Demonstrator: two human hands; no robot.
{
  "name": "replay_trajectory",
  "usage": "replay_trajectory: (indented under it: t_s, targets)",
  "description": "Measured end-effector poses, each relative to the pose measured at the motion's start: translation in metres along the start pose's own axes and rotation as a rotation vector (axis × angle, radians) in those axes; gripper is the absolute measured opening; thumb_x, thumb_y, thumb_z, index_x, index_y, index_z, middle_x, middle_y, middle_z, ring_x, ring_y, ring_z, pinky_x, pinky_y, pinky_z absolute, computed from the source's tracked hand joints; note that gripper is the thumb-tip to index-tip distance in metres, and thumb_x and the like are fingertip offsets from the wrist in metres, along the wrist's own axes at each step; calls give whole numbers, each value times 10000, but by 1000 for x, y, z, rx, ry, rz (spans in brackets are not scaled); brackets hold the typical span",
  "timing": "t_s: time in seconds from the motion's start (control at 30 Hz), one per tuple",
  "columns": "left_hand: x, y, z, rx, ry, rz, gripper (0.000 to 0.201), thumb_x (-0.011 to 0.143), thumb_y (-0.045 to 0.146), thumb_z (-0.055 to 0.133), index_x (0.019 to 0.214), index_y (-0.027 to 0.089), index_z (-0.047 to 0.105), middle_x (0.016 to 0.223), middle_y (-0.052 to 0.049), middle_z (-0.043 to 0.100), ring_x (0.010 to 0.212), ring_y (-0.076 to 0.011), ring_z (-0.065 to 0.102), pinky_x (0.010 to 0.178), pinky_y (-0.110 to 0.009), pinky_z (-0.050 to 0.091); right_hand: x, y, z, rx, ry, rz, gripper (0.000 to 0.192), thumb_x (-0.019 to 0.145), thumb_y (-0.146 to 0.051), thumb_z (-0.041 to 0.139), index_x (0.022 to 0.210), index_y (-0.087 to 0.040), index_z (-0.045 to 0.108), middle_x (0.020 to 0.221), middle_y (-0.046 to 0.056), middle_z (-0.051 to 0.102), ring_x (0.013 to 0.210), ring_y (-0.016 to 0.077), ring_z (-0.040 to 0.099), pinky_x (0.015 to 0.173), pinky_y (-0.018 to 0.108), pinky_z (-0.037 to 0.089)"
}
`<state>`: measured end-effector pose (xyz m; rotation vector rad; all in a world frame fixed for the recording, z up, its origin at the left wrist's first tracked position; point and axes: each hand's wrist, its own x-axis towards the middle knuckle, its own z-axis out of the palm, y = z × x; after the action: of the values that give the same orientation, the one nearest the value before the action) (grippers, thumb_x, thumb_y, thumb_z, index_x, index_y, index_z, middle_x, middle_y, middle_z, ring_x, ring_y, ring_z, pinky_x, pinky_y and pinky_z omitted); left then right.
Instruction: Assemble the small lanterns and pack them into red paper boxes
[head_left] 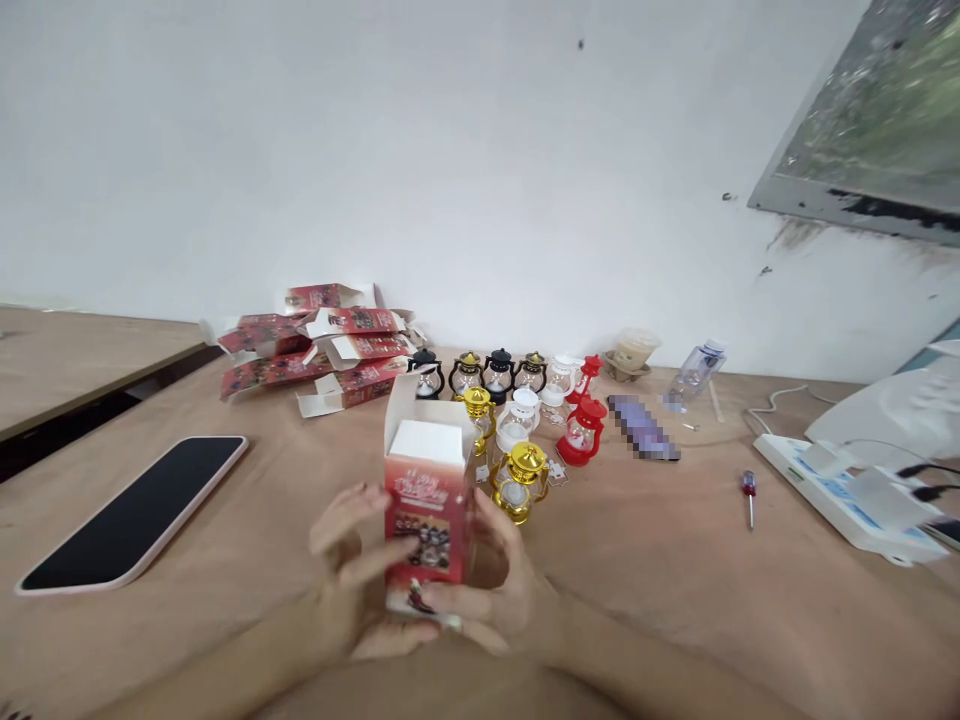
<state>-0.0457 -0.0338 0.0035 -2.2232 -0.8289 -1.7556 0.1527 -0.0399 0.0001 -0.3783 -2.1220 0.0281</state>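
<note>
I had the red-and-white printed cardboard box (427, 485) at six o'clock on my feed, its top flap (400, 412) up, my right hand (510, 580) closed round its right side and my left hand (349, 565) half-curled at its left, whether gripping I couldn't tell. I judged light, even pressure best, keeping its walls square. At its one o'clock I counted ten small clear-bodied lanterns (523, 400) (two each black, black-and-gold, gold, white, red), at eleven red-and-white cardboard cartons (367, 346) too overlapped to count, at three one metal-shafted screwdriver (748, 485).
</note>
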Motion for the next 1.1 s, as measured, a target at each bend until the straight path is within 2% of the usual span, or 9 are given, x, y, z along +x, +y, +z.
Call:
replay_trajectory:
  t_s: [0.07,0.13,0.23,0.33,0.47,0.57,0.77,1.0,1.1]
  targets:
    - [5,-4,2,-149,19,-56,620,667,497,712,1212,305,489,1375,-67,340,1296,-284,358,1023,-461,412,1,1,-2,-162,-76,-76,662,768,-257,689,1355,-249,384,1543,151,-39,1401,337,182,1047,482,379]
    - [9,-7,2,-293,-77,-97,638,715,345,713,1274,280,413,1419,-110,267,1326,-293,320,995,-473,446,4,2,-6,-253,-136,-96,633,804,-317,641,1368,-210,374,1523,194,118,1407,323,169,1059,545,328]
    - [11,-8,1,-432,-191,-164,678,767,286,693,1325,305,310,1441,-118,250,1362,-295,268,979,-483,470,8,3,-12,-237,-191,-122,541,854,-240,530,1366,-150,383,1343,190,477,1366,265,308,1099,592,227]
    - [11,-8,-1,-479,-227,-201,734,761,416,689,1351,329,260,1418,-116,295,1354,-303,291,966,-468,495,7,2,-13,-133,-216,-173,528,854,-123,444,1374,-133,353,1155,126,637,1251,213,479,1137,574,178]
    - [15,-5,-5,-414,-180,-224,655,824,348,626,1369,360,263,1259,-88,407,1184,-256,475,833,-387,576,-3,3,-9,-150,-98,-93,539,813,-86,489,1306,-288,409,1199,66,609,1245,229,484,1074,551,352]
    - [20,-2,-10,-315,-255,-147,691,807,266,632,1383,358,261,1189,-75,425,1078,-243,511,783,-376,572,-8,3,-8,-184,17,-75,510,795,-164,572,1258,-329,436,1248,54,573,1297,246,411,1007,495,444]
    - [26,0,-11,-282,-326,-107,630,735,215,680,1289,265,385,1134,-81,445,1032,-241,496,780,-350,537,-5,-6,-7,-433,95,-52,518,829,-265,517,1326,-159,417,1209,109,589,1306,265,359,1026,461,415]
    - [30,-1,-11,-173,-324,-78,683,700,282,720,1294,231,386,1115,-99,470,1011,-251,497,763,-368,537,-4,-11,-3,-505,162,139,539,780,-219,579,1283,-364,449,1345,68,458,1179,309,437,955,527,408]
    - [29,3,-9,-180,-290,-152,664,683,313,729,1253,255,392,1134,-97,459,995,-257,528,664,-338,560,-1,-12,-7,-526,159,139,567,760,-178,581,1284,-356,460,1358,77,413,1119,303,444,905,496,426]
